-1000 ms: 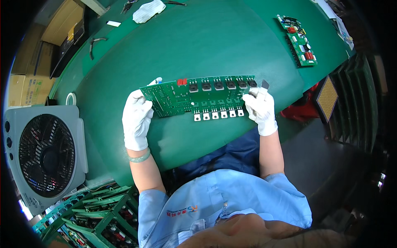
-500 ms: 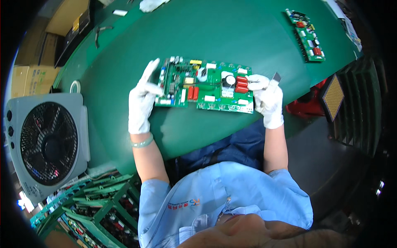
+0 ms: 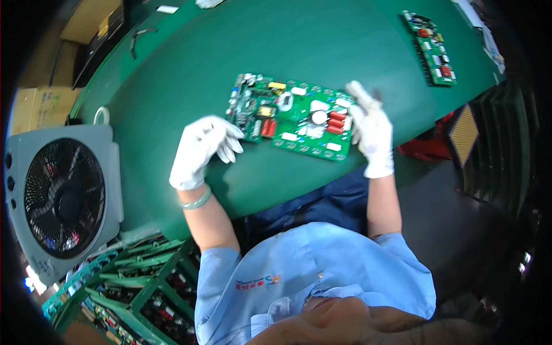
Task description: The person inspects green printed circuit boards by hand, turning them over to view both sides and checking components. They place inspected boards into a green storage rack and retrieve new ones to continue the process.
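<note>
A green circuit board [image 3: 302,118] with red, white and yellow parts and a round white-topped part lies level before me, in the middle of the green table. My right hand [image 3: 374,132], in a white glove, grips its right edge, with some fingers hidden and one stretched upward. A small dark flat piece [image 3: 377,94], smeared by motion, shows beside that finger. My left hand [image 3: 207,146], also gloved, hovers off the board's near left corner. Its fingers are apart and bent, with nothing seen in them.
Another populated circuit board [image 3: 431,49] lies at the table's far right. A grey box fan [image 3: 69,195] stands on the left, above green racks [image 3: 144,293] filled with boards. Cardboard boxes [image 3: 49,109] are at the far left. A red object [image 3: 425,141] sits beyond the table's right edge.
My left hand has let go of the board's left edge and drawn back toward me. The board has turned slightly clockwise. My right hand's upper finger has stretched upward.
</note>
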The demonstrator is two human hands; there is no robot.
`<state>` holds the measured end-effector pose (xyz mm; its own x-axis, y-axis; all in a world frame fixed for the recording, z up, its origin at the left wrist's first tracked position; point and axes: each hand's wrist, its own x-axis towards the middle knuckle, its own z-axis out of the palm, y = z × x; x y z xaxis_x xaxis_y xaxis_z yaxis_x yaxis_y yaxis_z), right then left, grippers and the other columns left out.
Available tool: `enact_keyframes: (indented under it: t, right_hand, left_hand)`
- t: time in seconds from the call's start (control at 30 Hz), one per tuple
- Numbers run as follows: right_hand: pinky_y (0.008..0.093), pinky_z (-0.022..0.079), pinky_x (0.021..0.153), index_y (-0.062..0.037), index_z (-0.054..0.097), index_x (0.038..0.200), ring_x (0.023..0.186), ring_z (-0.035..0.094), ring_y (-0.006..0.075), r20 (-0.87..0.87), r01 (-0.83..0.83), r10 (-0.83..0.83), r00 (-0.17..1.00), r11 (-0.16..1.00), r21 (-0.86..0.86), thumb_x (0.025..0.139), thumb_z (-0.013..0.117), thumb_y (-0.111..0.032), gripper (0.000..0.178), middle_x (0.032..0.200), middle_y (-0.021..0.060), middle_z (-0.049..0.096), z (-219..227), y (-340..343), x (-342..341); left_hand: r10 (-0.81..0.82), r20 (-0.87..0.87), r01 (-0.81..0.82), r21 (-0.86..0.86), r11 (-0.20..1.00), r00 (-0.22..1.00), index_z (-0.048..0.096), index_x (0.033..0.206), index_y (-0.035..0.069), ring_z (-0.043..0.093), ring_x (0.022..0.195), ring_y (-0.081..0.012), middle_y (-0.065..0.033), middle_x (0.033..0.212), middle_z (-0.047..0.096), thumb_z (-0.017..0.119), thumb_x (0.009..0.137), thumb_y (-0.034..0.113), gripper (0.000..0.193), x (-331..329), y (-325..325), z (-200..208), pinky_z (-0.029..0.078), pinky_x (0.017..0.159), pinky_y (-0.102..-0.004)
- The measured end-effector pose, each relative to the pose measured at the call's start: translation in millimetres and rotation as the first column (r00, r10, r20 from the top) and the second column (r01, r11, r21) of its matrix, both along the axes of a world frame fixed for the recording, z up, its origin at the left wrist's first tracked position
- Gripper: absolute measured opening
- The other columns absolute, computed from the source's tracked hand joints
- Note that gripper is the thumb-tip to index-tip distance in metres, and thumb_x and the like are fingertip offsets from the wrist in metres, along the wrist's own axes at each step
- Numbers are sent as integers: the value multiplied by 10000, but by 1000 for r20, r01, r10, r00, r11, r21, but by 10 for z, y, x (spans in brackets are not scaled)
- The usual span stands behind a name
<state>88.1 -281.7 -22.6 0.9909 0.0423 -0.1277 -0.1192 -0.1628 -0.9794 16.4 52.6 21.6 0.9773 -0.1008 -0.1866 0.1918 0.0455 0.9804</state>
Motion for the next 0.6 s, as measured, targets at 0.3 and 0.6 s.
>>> enact_keyframes:
  t: [0.3, 0.6]
  right_hand:
    - [192, 448, 455, -13, 576, 1271, 557, 595, 74, -73, -16, 26, 997, 992, 126, 960, 568, -238, 384, 1072, 86, 701, 364, -414, 101]
    - [367, 522, 746, -99, 605, 1226, 883, 623, 256, 643, 596, -154, 750, 580, -556, 956, 509, -237, 318, 1109, 120, 643, -155, -2361, 2539]
  left_hand:
    - [210, 52, -216, 216, 952, 976, 615, 1177, 11, 560, 868, -79, -29, 1028, 633, 660, 895, 87, 296, 80, -59, -120, 483, 802, -232]
    - [344, 206, -385, 207, 900, 916, 633, 1122, 5, 592, 868, -83, -48, 1018, 665, 673, 904, 127, 253, 261, -109, -413, 491, 784, -229]
